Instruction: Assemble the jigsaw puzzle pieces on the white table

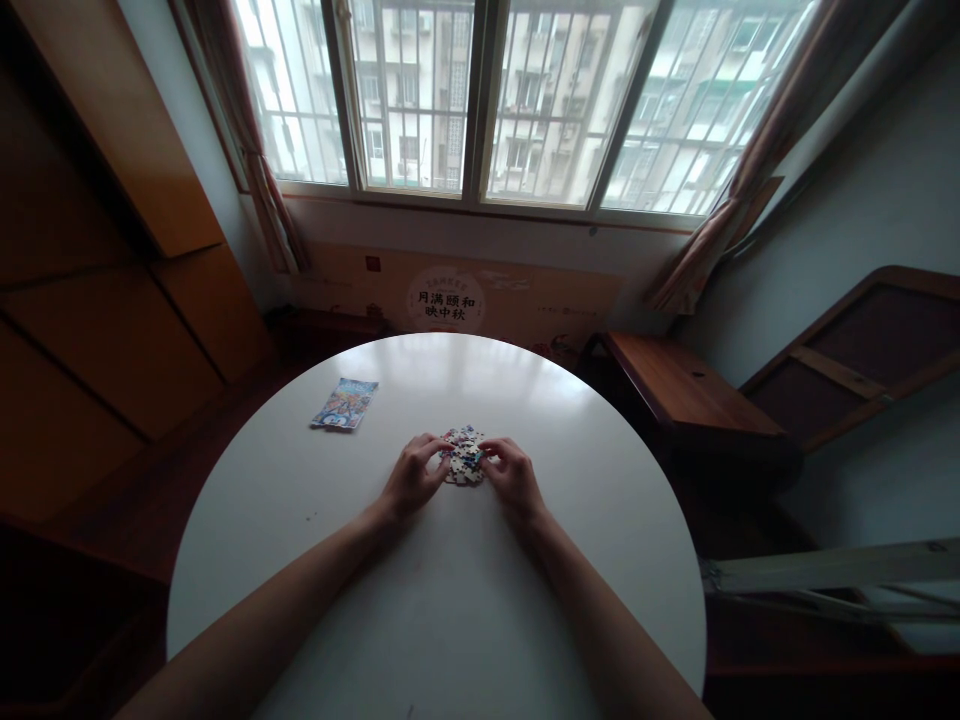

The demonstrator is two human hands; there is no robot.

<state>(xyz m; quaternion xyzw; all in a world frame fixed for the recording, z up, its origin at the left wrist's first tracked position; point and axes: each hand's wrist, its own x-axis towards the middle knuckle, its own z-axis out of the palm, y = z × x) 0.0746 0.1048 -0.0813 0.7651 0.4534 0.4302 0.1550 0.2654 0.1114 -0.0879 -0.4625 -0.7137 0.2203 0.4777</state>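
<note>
**Arms and Hands, One Pair, Bare**

Left forearm [277, 610]: bare along its visible length; slim, tapering evenly to a narrow wrist.
Right forearm [607, 620]: bare likewise; slim, of matching taper, its wrist narrow.
Left hand [411, 478]: ungloved; smooth-looking back, slender fingers.
Right hand [516, 478]: ungloved; rounded knuckles, fingers likewise slender.
Fingernails: too small to tell.
Upper arms: outside the view.
</note>
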